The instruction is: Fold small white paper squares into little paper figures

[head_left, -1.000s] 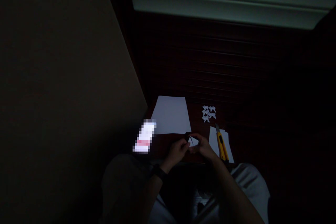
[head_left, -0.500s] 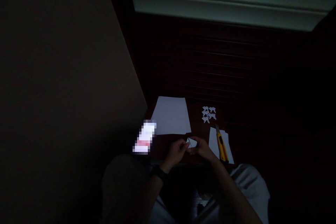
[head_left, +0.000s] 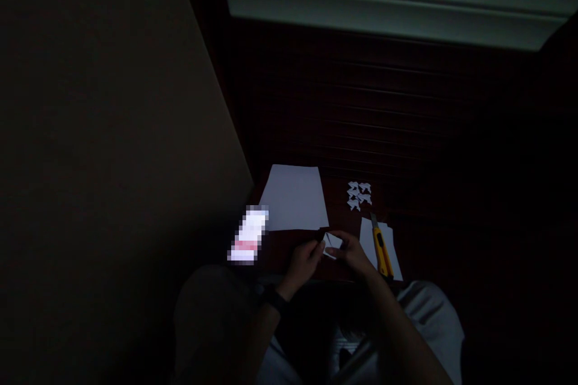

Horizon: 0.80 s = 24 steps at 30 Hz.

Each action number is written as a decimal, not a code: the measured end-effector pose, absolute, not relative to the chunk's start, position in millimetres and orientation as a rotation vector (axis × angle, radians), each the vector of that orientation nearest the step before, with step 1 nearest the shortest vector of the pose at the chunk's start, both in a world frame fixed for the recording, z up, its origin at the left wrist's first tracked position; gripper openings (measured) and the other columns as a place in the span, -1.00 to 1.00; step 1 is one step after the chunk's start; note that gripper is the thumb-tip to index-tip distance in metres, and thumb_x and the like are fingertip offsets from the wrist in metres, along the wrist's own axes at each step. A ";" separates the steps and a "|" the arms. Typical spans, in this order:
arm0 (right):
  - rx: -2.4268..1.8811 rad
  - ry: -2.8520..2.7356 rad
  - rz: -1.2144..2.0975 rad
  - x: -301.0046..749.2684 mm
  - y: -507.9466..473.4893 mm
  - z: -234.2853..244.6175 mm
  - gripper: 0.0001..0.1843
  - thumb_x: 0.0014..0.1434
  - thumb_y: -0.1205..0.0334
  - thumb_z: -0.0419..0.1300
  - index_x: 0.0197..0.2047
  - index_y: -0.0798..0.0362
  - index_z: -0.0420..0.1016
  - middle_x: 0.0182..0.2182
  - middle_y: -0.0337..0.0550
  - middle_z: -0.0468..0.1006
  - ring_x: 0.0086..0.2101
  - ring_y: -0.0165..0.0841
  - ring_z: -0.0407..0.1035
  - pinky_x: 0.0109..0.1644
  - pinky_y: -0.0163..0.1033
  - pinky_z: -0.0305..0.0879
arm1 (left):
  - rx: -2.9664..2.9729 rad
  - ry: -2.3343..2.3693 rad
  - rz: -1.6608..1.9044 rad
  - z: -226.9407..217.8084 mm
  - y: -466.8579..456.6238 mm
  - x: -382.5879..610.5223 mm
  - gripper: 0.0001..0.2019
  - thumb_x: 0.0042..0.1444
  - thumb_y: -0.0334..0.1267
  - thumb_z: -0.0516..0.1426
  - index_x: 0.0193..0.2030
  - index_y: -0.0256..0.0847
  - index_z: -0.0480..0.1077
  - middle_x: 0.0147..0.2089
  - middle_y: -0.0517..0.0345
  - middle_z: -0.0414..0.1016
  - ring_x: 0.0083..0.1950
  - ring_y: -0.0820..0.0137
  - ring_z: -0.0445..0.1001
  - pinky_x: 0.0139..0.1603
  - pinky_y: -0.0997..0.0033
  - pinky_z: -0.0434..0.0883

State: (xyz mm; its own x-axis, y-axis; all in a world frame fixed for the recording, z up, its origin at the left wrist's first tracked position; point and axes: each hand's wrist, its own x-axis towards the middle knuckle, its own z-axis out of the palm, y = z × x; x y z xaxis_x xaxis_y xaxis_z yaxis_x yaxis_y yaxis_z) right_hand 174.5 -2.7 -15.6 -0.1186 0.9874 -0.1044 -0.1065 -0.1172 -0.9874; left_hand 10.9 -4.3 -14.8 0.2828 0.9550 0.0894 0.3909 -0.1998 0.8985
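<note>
A small folded piece of white paper [head_left: 333,242] is held between my two hands, low in the middle of the head view. My left hand [head_left: 307,257] pinches its left edge with the fingertips. On the other side my right hand [head_left: 353,252] grips it, the thumb lying across the front face and a finger along the top. A dark crease or gap runs down the paper's face. Beyond the hands, several small folded white paper figures [head_left: 359,195] lie grouped on the dark table [head_left: 336,210].
A large white sheet [head_left: 295,198] lies at the back left of the table. Near it is a lit phone [head_left: 249,234], its screen blurred. On the right, a yellow utility knife [head_left: 382,249] rests on smaller white sheets [head_left: 368,245]. A wall [head_left: 135,132] rises close on the left.
The folded paper has turned in my hands and shows a different face. My right thumb has come onto its front. The other things lie as before.
</note>
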 end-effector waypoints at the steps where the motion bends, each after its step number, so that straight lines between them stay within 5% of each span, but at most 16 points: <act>1: -1.151 -1.112 1.436 175.3 -2.6 -17.0 -0.49 -0.19 0.17 0.33 -0.12 0.07 0.39 -0.31 -0.15 0.52 -0.35 -0.29 0.40 -0.27 -0.20 0.31 | 1.742 1.227 0.888 -14.4 -4.3 11.2 -0.63 0.16 -0.06 -0.11 -0.52 -0.23 0.28 -0.54 0.23 0.33 -0.47 0.48 0.30 -0.42 0.53 0.20; 5: -1.169 -1.057 1.428 176.8 -2.9 -18.9 -0.46 -0.19 0.12 0.33 -0.10 0.08 0.37 -0.37 -0.16 0.52 -0.44 -0.32 0.39 -0.32 -0.20 0.31 | 1.733 1.222 0.911 -11.7 -3.8 11.8 -0.66 0.15 -0.07 -0.10 -0.50 -0.22 0.27 -0.52 0.22 0.33 -0.45 0.47 0.30 -0.40 0.52 0.20; 13: -1.134 -1.111 1.389 172.1 -2.6 -9.1 -0.54 -0.21 0.17 0.35 -0.18 0.04 0.41 -0.25 -0.14 0.49 -0.20 -0.24 0.34 -0.13 -0.16 0.26 | 1.751 1.203 0.886 -10.6 -3.8 10.1 -0.70 0.16 -0.12 -0.11 -0.47 -0.21 0.26 -0.52 0.24 0.32 -0.47 0.47 0.28 -0.41 0.51 0.18; 24: -1.093 -1.084 1.376 166.4 -1.0 -11.9 -0.54 -0.23 0.22 0.35 -0.19 0.02 0.39 -0.26 -0.18 0.46 -0.23 -0.28 0.34 -0.19 -0.22 0.27 | 1.783 1.218 0.864 -14.6 -4.3 11.2 -0.72 0.16 -0.13 -0.11 -0.47 -0.21 0.25 -0.51 0.24 0.29 -0.46 0.47 0.25 -0.44 0.51 0.15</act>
